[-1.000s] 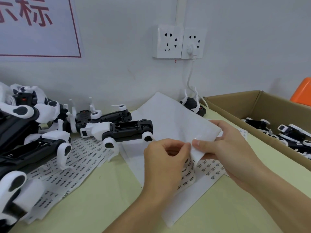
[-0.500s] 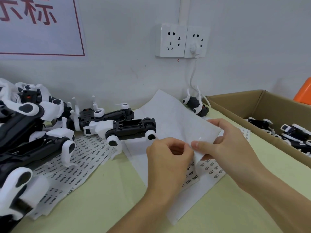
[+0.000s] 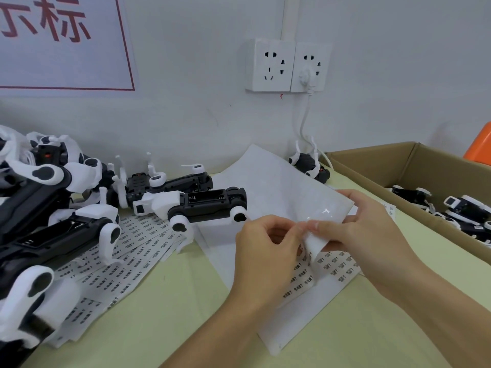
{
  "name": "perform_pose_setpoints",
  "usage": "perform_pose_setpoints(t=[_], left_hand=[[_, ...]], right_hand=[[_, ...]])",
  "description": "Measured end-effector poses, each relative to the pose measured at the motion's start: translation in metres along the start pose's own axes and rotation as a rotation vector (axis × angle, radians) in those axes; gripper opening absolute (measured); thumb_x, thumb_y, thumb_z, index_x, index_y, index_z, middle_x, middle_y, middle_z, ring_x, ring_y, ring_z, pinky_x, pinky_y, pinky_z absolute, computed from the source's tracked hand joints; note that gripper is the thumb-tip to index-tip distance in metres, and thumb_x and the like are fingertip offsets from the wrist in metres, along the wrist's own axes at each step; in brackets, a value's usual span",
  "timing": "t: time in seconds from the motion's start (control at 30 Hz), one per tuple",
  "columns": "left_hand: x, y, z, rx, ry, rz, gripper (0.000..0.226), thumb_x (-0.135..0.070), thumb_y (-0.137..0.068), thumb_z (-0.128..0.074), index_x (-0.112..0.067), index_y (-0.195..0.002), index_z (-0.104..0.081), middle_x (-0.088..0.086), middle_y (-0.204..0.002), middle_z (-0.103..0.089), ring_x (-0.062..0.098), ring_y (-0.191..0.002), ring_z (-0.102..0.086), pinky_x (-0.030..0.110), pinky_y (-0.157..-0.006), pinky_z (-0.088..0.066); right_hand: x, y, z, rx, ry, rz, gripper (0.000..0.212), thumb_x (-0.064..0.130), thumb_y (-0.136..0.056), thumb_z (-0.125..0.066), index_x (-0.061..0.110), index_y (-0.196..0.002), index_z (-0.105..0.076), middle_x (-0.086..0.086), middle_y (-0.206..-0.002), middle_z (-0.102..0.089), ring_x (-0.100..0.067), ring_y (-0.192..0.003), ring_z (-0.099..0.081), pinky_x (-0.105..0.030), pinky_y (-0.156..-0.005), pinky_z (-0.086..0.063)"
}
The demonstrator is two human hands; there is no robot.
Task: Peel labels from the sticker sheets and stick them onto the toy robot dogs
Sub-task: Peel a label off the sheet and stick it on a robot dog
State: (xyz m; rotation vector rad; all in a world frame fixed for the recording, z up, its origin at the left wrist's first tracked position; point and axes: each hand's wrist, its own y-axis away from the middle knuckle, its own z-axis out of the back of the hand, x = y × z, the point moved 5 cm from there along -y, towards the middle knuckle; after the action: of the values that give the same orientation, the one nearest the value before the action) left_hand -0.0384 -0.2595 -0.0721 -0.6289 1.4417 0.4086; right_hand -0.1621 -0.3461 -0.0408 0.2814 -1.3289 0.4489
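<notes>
Sheet corner curled further up, label nearly free
Both hands, left hand (image 3: pixel 265 251) and right hand (image 3: pixel 356 229), pinch the sticker sheet (image 3: pixel 322 221); no dog labelled yet

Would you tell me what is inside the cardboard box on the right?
Inside the cardboard box lie several black-and-white toy robot dogs, piled toward its near side. The box's near wall hides whatever lies lower, and the frame's right edge cuts off the rest.

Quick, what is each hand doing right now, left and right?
Left hand: fingers curled, pinching at the edge of the sticker sheet.
Right hand: pinching the lifted, curled part of the same sheet.
</notes>
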Motion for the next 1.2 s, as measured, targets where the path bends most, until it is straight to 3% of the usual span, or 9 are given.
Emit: perform_pose_setpoints(t=[0.13, 0.3, 0.47, 0.57, 0.77, 0.9, 1.07, 1.2], left_hand=[[0.003, -0.001, 0.002, 0.004, 0.01, 0.029, 0.011, -0.016, -0.091, -0.073, -0.013, -0.081, -0.075, 0.003, -0.076, -0.076, 0.019, -0.073, -0.074, 0.039, -0.078, -0.062], [0.003, -0.001, 0.002, -0.002, 0.009, 0.03, 0.015, -0.012, -0.094, -0.069, -0.014, -0.081, -0.075, 0.001, -0.074, -0.076, 0.013, -0.068, -0.073, 0.022, -0.067, -0.059], [0.004, -0.002, 0.0, 0.004, -0.023, 0.023, 0.015, -0.014, -0.094, -0.066, -0.013, -0.081, -0.074, 0.003, -0.075, -0.075, 0.019, -0.073, -0.073, 0.034, -0.073, -0.062], [0.003, -0.001, 0.0, 0.005, -0.055, 0.022, 0.015, -0.015, -0.093, -0.064, -0.013, -0.079, -0.07, 0.004, -0.071, -0.073, 0.018, -0.067, -0.071, 0.034, -0.068, -0.061], [0.002, 0.0, -0.001, 0.061, -0.135, 0.063, 0.022, -0.014, -0.092, -0.055, -0.01, -0.072, -0.061, 0.002, -0.058, -0.067, 0.008, -0.05, -0.059, 0.018, -0.046, -0.044], [0.0, 0.0, -0.001, 0.076, -0.164, 0.068, 0.023, -0.014, -0.092, -0.051, -0.01, -0.071, -0.06, 0.004, -0.059, -0.066, 0.009, -0.051, -0.057, 0.019, -0.047, -0.044], [0.001, 0.002, -0.002, 0.079, -0.087, 0.073, 0.008, -0.013, -0.093, -0.05, -0.019, -0.089, -0.053, -0.002, -0.057, -0.061, 0.009, -0.048, -0.052, 0.018, -0.043, -0.039], [0.0, 0.002, -0.002, 0.083, -0.068, 0.026, 0.018, -0.008, -0.094, -0.048, -0.026, -0.09, -0.051, -0.002, -0.059, -0.057, 0.008, -0.048, -0.045, 0.019, -0.043, -0.036]], right_hand=[[-0.002, 0.0, -0.001, 0.016, -0.015, -0.009, 0.04, 0.007, -0.078, -0.08, 0.026, -0.109, -0.063, -0.006, -0.084, -0.078, -0.028, -0.075, -0.076, -0.053, -0.086, -0.057], [-0.001, 0.0, -0.001, 0.004, -0.012, -0.008, 0.041, 0.007, -0.077, -0.08, 0.026, -0.108, -0.063, -0.006, -0.081, -0.078, -0.028, -0.073, -0.076, -0.051, -0.085, -0.058], [0.005, 0.005, -0.001, -0.059, 0.102, 0.047, 0.038, 0.012, -0.08, -0.079, 0.032, -0.105, -0.057, 0.001, -0.07, -0.076, -0.017, -0.061, -0.073, -0.034, -0.061, -0.054], [0.01, 0.009, -0.003, -0.105, 0.223, 0.12, 0.038, 0.018, -0.08, -0.079, 0.035, -0.102, -0.053, 0.007, -0.064, -0.074, -0.01, -0.056, -0.07, -0.027, -0.054, -0.047], [0.016, 0.017, -0.012, -0.136, 0.311, 0.229, 0.038, 0.016, -0.08, -0.077, 0.037, -0.096, -0.05, 0.007, -0.058, -0.071, -0.011, -0.054, -0.067, -0.026, -0.053, -0.05], [0.017, 0.019, -0.015, -0.134, 0.299, 0.26, 0.039, 0.013, -0.079, -0.076, 0.037, -0.095, -0.049, 0.005, -0.055, -0.07, -0.009, -0.049, -0.064, -0.012, -0.047, -0.044], [0.015, 0.019, -0.016, -0.135, 0.268, 0.248, 0.038, 0.013, -0.081, -0.077, 0.034, -0.098, -0.05, 0.005, -0.055, -0.07, -0.009, -0.05, -0.065, -0.012, -0.047, -0.044], [0.014, 0.018, -0.015, -0.14, 0.225, 0.238, 0.038, 0.013, -0.08, -0.077, 0.033, -0.101, -0.051, 0.005, -0.056, -0.07, -0.008, -0.05, -0.065, -0.011, -0.047, -0.044]])
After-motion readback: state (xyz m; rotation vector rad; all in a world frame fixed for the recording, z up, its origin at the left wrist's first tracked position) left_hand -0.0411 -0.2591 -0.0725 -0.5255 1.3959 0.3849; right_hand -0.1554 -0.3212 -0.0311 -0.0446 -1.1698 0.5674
